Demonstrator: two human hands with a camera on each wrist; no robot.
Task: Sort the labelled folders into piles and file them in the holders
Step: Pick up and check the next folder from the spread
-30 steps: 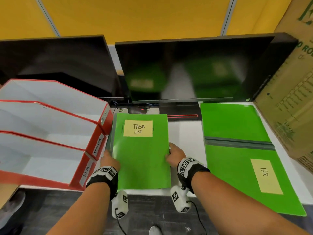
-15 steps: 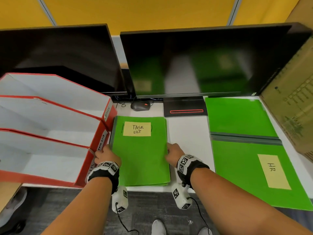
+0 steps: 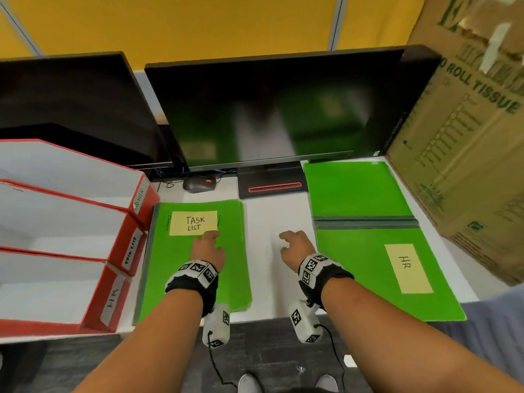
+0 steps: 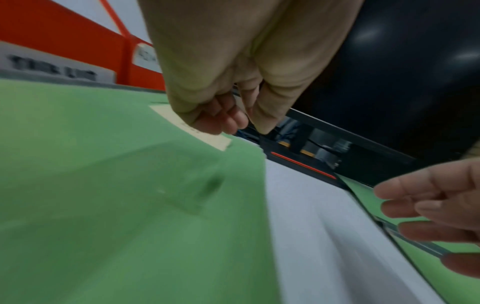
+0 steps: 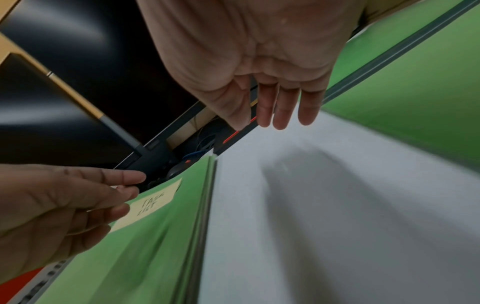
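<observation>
The TASK LIST folder pile [image 3: 195,259] lies flat on the desk [image 3: 272,219] beside the red holders [image 3: 124,239], thin, floppy and likely slick, best gripped along its long edges, while the left hand [image 3: 208,249] hovers loosely curled above it and the right hand [image 3: 296,246] hangs empty, fingers relaxed.

Bright green folders [image 3: 195,265] carry pale yellow labels [image 3: 194,222] with black handwriting, red-edged holders [image 3: 124,251] show white insides, black wristbands [image 3: 195,276] wear black-and-white checker-like tags, the desk [image 3: 272,222] is white, and the wall [image 3: 198,21] glows yellow.
</observation>
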